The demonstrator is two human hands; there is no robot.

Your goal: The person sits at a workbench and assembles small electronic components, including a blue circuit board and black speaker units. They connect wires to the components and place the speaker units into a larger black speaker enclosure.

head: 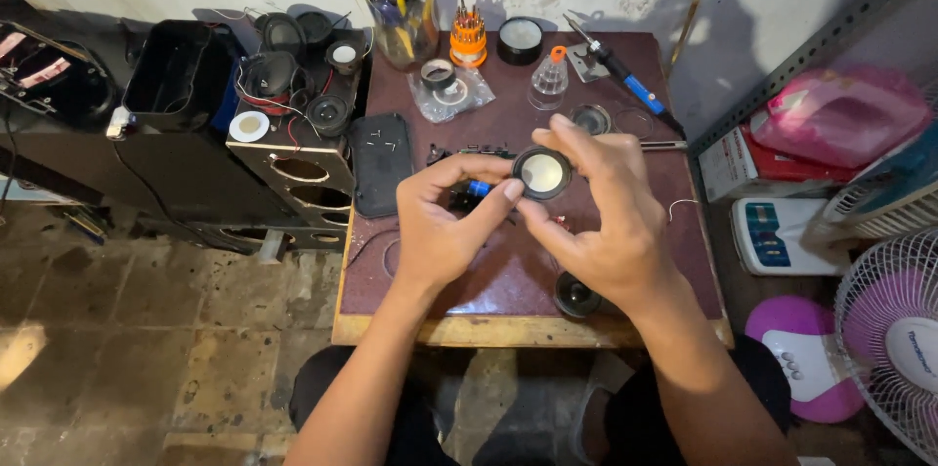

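Head view, left hand (440, 232), right hand (606, 222), both gripping small round speaker (542, 174)

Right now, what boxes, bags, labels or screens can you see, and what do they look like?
Cardboard box: right of the table, white and red, flat.
Pink plastic package: on top of that box, soft and shiny.
Clear plastic bag: at the back of the table, holding a round part.
No screens show.

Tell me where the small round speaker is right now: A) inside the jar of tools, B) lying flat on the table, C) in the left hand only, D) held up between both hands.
D: the speaker is pinched from both sides by the left hand and right hand, lifted above the table.
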